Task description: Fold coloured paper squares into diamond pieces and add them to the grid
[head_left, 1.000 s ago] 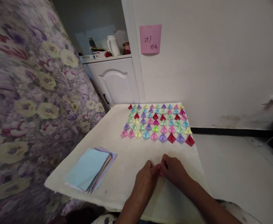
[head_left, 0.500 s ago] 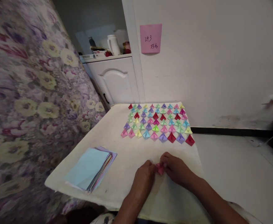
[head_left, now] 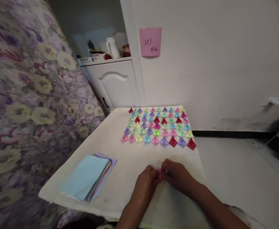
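Observation:
A small pink folded paper piece [head_left: 159,173] is pinched between my two hands near the front of the table. My left hand [head_left: 146,179] grips its left side with closed fingers. On its other side, the fingers of my right hand [head_left: 176,174] are closed on it too. Much of the paper is hidden by the fingers, so its exact shape cannot be made out. Beyond my hands stand rows of small folded paper pieces [head_left: 164,142] in red, pink, purple, blue, green and yellow.
A stack of coloured paper sheets [head_left: 85,175], light blue on top, lies at the left of the cream-covered table [head_left: 120,178]. Behind are a white cabinet [head_left: 117,84] and a wall with a pink note [head_left: 150,41]. A floral curtain [head_left: 41,105] hangs on the left.
The camera view has shifted slightly. My fingers have closed in further around the pink paper, and less of it shows.

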Demonstrator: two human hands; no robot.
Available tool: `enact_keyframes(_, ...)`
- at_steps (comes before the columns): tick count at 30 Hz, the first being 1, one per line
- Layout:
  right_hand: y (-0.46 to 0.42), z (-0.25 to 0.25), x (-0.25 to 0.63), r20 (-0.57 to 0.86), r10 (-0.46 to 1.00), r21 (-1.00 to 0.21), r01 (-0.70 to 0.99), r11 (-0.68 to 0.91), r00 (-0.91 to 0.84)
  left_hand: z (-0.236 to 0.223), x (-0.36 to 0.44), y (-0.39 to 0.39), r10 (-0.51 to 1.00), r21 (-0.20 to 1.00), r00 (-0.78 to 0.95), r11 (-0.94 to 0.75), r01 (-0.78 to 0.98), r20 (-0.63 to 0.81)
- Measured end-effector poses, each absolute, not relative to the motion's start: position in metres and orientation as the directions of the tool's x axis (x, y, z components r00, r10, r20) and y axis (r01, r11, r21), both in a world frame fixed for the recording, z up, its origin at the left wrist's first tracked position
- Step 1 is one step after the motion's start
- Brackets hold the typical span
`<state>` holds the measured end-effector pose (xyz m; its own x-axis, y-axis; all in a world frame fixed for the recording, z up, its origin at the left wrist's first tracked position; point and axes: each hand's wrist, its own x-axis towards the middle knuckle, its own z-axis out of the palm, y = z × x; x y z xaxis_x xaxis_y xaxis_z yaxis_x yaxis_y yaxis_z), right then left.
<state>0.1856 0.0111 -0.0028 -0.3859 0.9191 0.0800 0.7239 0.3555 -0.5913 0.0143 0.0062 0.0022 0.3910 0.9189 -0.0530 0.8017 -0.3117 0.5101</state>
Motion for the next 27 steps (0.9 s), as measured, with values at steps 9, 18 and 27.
enact_keyframes(9, 0.006, 0.010, 0.189, 0.128, 0.857, -0.521, 0.701, 0.487, -0.500, 0.005, 0.014, 0.011, 0.897, 0.501, 0.441, -0.365, 0.785, -0.039)
enact_keyframes(18, 0.016, -0.002, 0.194, 0.091, 0.877, -0.467, 0.758, 0.456, -0.471, -0.003, 0.014, 0.014, 0.905, 0.473, 0.423, -0.356, 0.805, -0.039)
enact_keyframes(27, 0.016, 0.001, 0.195, 0.089, 0.855, -0.483, 0.728, 0.486, -0.512, -0.001, 0.014, 0.015, 0.900, 0.481, 0.434, -0.364, 0.798, -0.039)
